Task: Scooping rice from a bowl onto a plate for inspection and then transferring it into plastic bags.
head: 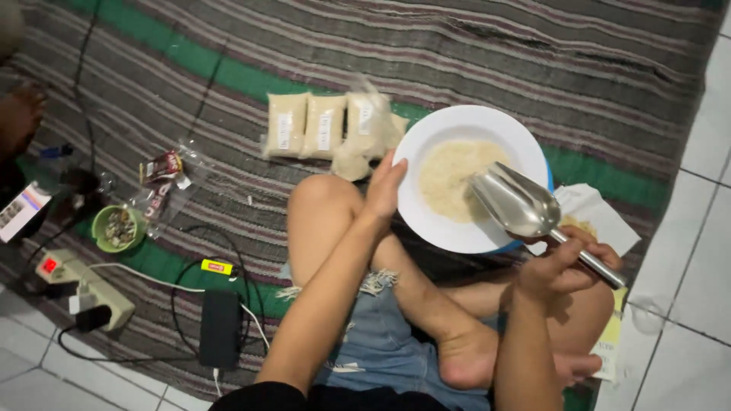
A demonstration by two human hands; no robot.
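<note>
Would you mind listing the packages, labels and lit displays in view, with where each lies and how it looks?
Sealed bags: row on the mat left of the white bowl, pale grain, white labels.
Loose bag: beside them, near the left hand, clear, partly filled.
Snack wrappers: left, red-brown, in clear plastic.
Yellow tag: by the black adapter.
Power strip: lower left, red lit switch.

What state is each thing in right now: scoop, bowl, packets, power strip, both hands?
metal scoop: empty, held over the bowl
white bowl: partly filled with pale grains
packets: filled, lying in a row
power strip: switch lit red
left hand: open, touching the bowl's rim
right hand: shut on the scoop's handle
</note>
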